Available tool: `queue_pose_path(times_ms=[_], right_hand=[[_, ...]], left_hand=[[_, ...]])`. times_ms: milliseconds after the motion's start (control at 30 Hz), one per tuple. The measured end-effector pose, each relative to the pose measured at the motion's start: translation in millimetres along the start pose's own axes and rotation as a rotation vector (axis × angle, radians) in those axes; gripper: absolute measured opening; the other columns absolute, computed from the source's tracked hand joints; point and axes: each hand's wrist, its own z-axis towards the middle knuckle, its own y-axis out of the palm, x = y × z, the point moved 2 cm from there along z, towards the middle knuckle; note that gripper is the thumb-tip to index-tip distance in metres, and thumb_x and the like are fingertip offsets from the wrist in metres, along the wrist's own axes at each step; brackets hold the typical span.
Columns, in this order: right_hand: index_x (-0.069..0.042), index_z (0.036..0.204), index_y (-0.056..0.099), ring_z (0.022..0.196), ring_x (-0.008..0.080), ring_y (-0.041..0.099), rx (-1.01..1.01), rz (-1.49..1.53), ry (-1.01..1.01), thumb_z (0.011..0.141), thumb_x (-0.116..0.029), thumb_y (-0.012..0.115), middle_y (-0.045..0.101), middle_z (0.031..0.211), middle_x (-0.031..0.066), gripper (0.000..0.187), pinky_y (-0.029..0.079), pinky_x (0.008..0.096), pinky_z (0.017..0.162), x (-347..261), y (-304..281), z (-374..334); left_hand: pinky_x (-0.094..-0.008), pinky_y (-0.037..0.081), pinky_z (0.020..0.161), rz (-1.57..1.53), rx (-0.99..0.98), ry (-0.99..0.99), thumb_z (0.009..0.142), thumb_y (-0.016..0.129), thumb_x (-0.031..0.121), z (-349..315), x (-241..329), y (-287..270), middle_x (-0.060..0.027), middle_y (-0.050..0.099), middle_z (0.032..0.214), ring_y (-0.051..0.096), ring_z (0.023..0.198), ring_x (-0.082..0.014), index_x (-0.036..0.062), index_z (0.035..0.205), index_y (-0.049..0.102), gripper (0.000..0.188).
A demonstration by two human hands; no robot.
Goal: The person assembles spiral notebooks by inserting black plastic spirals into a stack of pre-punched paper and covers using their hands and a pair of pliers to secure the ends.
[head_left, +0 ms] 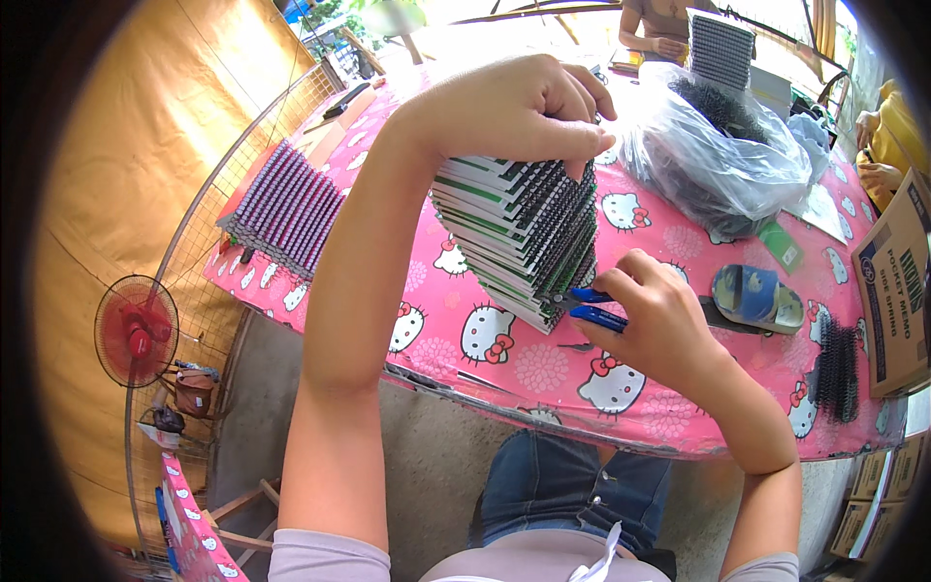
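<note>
A tall, leaning stack of spiral notebooks (514, 238) stands before me, with white and green page edges and black coils down its right side. My left hand (543, 107) is bent over the far, upper end of the stack, its fingers curled against the notebooks. At the near, lower end, my right hand (659, 310) grips a pair of pliers (596, 315) with blue handles. The jaws are at the coil end of a low notebook; whether they pinch the wire is too small to tell.
On the pink patterned table (543, 369) are another notebook stack (286, 209) at left, a plastic bag (679, 175) of black coils, a blue slipper (752, 296), and loose black coils (839, 369). A cardboard box (892, 281) stands at right. Two other people sit beyond.
</note>
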Motion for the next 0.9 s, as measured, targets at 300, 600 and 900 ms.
queue_pose_path(times_ms=[300, 600, 900], right_hand=[[0.008, 0.092, 0.063, 0.052, 0.0219, 0.064, -0.498, 1.023, 0.732, 0.086, -0.037, 0.067, 0.062, 0.068, 0.0119, 0.046, 0.050, 0.0346, 0.045, 25.9, 28.8, 4.4], [0.000, 0.119, 0.053, 0.092, 0.0307, 0.059, 0.708, 0.365, 0.545, 0.085, -0.035, 0.065, 0.060, 0.106, 0.0153, 0.051, 0.047, 0.0442, 0.083, 23.4, -85.5, -126.4], [-0.001, 0.107, 0.052, 0.098, 0.0308, 0.053, 1.815, -0.167, -0.812, 0.081, -0.053, 0.059, 0.057, 0.102, 0.0124, 0.058, 0.039, 0.0501, 0.095, -86.5, -168.5, -262.7]], left_hand=[[-0.0330, 0.044, 0.085, 0.035, -0.026, -0.037, 0.082, 0.061, 0.024, -6.7, -1.9, -5.3, -0.0149, 0.067, 0.083, 0.059, 0.100, -0.0246, 0.0023, 0.065, 0.069, 0.029], [-0.0381, 0.045, 0.088, 0.109, -0.019, 0.018, 0.082, 0.062, 0.019, -5.1, 5.2, -8.2, -0.0101, 0.066, 0.071, 0.061, 0.086, -0.0252, 0.0021, 0.069, 0.069, 0.022], [-0.0400, 0.044, 0.092, 0.314, 0.358, 0.127, 0.079, 0.061, 0.009, 5.1, 29.2, 1.1, -0.0148, 0.068, 0.092, 0.063, 0.092, -0.0291, -0.0037, 0.085, 0.069, 0.016]])
